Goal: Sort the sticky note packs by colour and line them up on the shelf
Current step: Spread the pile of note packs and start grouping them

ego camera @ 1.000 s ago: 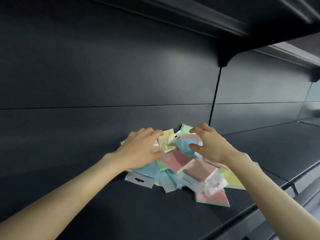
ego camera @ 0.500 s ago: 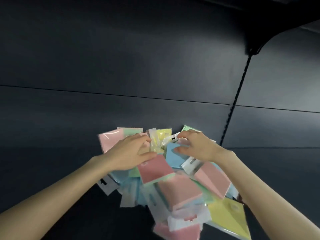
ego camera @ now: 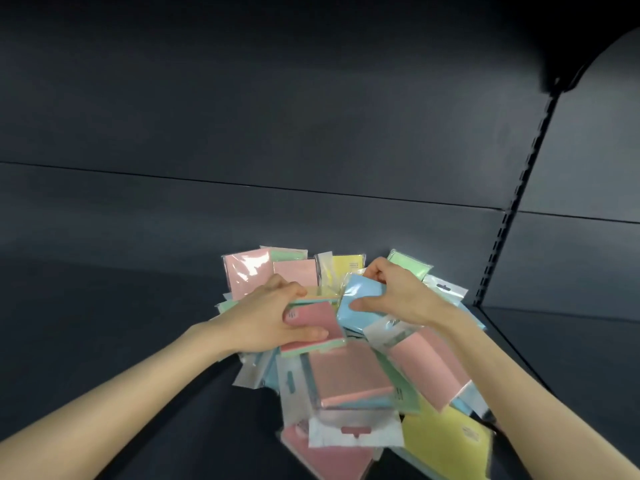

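A loose pile of sticky note packs (ego camera: 349,379) lies on the dark shelf (ego camera: 104,327), heaped against the back panel (ego camera: 242,116) and spilling toward the front, close to the right end of this shelf section, where a slotted upright (ego camera: 512,209) rises. The colours are mixed together: pink, blue, green and yellow packs overlap at all angles, many in clear sleeves with white hang tabs. The left hand (ego camera: 266,320) grips a pink pack (ego camera: 322,320) at the top of the pile; its fingers (ego camera: 289,289) curl over the pack's far edge and the thumb lies along the near side, so the pack is pinched between them. A green edge shows just beneath that pack. The right hand (ego camera: 401,296) holds a blue pack (ego camera: 356,317) just beside it, with the thumb pressed on the pack's face and the fingers (ego camera: 375,271) curled round its far edge. The two held packs almost touch at the middle of the pile. Behind the hands, another pink pack (ego camera: 246,271), a yellow pack (ego camera: 348,268) and a green pack (ego camera: 410,265) lean at the back of the shelf. A larger yellow pack (ego camera: 446,445) lies at the pile's front right corner.
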Demonstrator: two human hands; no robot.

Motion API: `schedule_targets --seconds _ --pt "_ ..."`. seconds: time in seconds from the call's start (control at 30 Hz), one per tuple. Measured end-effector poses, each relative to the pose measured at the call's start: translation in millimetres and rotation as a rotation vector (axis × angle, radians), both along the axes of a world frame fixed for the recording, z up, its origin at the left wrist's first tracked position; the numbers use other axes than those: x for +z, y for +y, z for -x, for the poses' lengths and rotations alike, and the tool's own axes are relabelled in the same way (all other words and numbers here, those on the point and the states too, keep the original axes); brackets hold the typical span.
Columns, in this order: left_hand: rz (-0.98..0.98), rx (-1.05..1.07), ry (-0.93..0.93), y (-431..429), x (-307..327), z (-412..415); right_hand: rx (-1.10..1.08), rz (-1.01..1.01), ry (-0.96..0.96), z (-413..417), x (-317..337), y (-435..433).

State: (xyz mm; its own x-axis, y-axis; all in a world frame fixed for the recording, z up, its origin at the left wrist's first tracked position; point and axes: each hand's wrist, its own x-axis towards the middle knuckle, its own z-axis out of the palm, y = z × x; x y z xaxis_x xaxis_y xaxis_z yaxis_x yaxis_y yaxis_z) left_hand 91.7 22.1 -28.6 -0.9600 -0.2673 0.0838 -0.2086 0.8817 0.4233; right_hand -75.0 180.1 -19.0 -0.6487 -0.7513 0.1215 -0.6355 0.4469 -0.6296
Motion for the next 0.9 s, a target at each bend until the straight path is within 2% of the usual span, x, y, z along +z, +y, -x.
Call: schedule_targets --seconds 0.2,0.37,0.47,0.57,0.63,0.73,0.8,0.9 --pt "0.004 0.015 0.057 5.7 1.3 -0.5 -0.017 0.152 -0.035 -2.5 2.8 5.5" --pt "0.051 -0.01 0.108 9.5 -2.6 -0.2 -0.103 0.234 0.032 -8.4 3.9 11.1" --pt "0.1 0.014 0.099 11.6 -4.3 -1.4 -0.155 0.348 0.04 -17.7 8.9 20.8" --pt "0.261 0.072 0.074 18.5 -3.1 -1.8 -0.168 0.412 0.001 -24.6 14.3 33.8" --pt "0.38 0.091 0.144 29.4 -0.3 -1.3 -0.183 0.413 0.023 -26.2 16.0 42.0" --pt "0.253 0.018 0.257 54.3 4.0 1.7 -0.219 0.45 0.039 -25.4 20.9 55.9" --pt "0.169 -0.049 0.232 73.0 4.0 6.7 -0.242 0.462 0.027 -23.6 23.1 67.9" --pt "0.176 -0.065 0.169 98.7 3.0 15.0 -0.258 0.454 0.001 -19.7 20.1 87.7"
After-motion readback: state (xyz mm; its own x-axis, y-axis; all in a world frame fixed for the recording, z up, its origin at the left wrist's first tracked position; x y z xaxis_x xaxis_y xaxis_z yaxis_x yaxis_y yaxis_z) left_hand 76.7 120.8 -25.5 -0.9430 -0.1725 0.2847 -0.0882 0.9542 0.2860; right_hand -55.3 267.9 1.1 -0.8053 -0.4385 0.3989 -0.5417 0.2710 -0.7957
